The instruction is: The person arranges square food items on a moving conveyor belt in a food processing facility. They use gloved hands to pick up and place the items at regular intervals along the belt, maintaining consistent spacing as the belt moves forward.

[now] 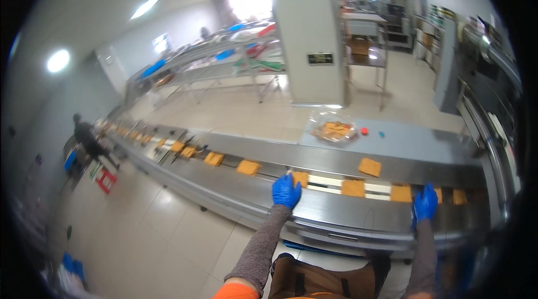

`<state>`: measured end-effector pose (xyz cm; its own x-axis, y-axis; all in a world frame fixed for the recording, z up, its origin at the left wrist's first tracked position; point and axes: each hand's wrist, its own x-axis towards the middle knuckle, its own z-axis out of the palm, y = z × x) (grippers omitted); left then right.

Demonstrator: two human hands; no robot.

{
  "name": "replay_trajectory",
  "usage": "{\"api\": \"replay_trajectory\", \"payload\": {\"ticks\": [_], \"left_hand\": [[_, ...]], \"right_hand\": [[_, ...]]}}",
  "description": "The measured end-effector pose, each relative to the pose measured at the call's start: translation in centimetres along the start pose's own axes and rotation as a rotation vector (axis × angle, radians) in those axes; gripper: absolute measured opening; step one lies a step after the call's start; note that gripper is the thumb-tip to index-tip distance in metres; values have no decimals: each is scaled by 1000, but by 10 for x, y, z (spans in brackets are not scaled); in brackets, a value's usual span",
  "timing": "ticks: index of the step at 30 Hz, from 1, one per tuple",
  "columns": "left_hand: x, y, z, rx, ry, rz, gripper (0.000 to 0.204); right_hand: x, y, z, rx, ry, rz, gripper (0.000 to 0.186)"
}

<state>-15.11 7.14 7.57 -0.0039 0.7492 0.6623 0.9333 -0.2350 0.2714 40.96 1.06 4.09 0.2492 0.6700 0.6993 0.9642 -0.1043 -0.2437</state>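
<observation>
Orange squares [353,188] number three between left hand [286,191] and right hand [426,202] along the conveyor [328,180], two farther right, one behind; whether the curled hands grip any, I cannot tell.

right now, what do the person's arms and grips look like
The left grip and right grip are both covered in blue gloves. The left sleeve is mottled grey-brown, with bright orange fabric nearer the elbow. The right sleeve looks similarly grey-brown but is blurred. No cables or markings can be made out.
</observation>
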Motion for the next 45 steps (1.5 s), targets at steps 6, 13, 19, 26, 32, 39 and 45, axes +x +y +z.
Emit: {"api": "replay_trajectory", "payload": {"ticks": [6, 13, 19, 26, 32, 39, 45], "left_hand": [[3, 9, -13, 19, -120, -115, 40], [-3, 6, -7, 226, -112, -231, 64], [-5, 4, -8, 224, -177, -205, 61], [2, 6, -14, -4, -120, -115, 42], [0, 9, -14, -9, -19, -64, 40], [3, 8, -12, 91, -256, -248, 64], [1, 9, -13, 185, -229, -258, 67]], "right_hand": [[14, -11, -19, -55, -329, 275, 48], [6, 13, 5, -197, -279, 258, 58], [14, -6, -11, -197, -215, 178, 54], [9, -4, -10, 22, -202, 21, 41], [17, -18, -29, -93, -477, 342, 51], [5, 12, 0, -275, -197, 109, 60], [18, -24, -29, -129, -248, 118, 42]]}}
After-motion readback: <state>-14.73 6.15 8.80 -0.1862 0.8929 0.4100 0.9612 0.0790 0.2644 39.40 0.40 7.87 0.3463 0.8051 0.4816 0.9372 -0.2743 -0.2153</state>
